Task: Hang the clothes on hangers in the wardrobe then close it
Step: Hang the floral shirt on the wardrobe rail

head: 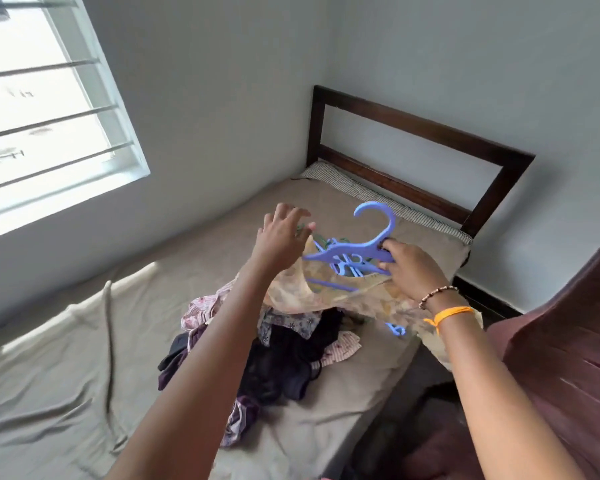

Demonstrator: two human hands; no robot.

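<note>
While sheer garment [329,289] drapes, curved plastic hanger [347,252]

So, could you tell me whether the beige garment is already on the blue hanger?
Partly: the beige garment drapes over the blue hanger, which the right hand grips.

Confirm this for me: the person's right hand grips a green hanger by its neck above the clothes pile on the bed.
Not quite: the hanger is blue, not green. The head view shows the right hand gripping it by its neck above the clothes pile on the bed.
</note>
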